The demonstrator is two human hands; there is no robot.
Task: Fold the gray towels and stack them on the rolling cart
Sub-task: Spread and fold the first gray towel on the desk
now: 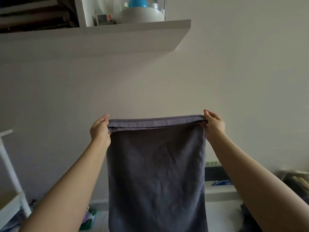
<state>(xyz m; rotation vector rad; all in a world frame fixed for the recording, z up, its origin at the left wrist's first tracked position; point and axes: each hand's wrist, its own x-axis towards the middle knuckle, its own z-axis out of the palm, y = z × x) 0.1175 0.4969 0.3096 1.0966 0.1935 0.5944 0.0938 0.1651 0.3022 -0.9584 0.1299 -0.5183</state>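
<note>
We held the gray towel (156, 173) hanging, left hand (100, 129) and right hand (214, 125) each pinching a top corner.

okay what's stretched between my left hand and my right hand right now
In the head view, the gray towel's doubled top edge spans from the left hand to the right hand, each pinching a corner.

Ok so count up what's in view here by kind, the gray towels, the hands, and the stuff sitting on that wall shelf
Gray towels: 1, the towel held up by its top edge
Hands: 2, left hand and right hand, each pinching a top corner
Shelf items: 3 I can tell apart, white bowl, blue object, small box
Total: 6
</note>
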